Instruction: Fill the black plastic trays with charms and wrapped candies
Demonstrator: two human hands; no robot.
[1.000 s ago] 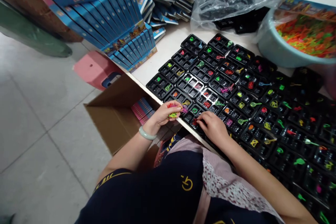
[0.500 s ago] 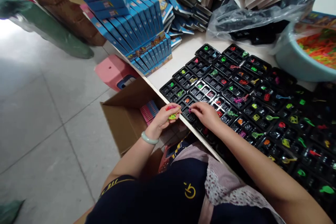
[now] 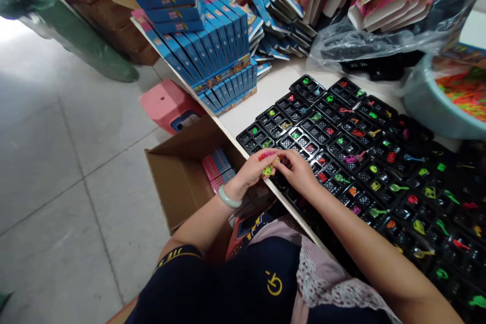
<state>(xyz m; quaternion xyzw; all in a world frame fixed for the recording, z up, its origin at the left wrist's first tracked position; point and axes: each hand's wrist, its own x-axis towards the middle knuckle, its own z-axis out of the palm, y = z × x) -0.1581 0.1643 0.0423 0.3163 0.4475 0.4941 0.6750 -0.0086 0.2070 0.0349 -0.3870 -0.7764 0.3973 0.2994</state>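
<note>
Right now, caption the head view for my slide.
Left hand holds colourful plastic trinkets, right hand close against it, by black compartment trays on a white table.

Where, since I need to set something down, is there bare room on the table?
A bare strip of white table lies between the blue boxes and the black trays. It's crowded rightward, where trays sit packed toward the basin.

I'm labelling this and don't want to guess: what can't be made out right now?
In the head view:
Coloured pieces in the left hand: exact count, hidden by the hand itself.
Right hand: whether it grips a piece; too small, with the hands together.
Blue basin: its right side, cut off by the picture's edge.
</note>
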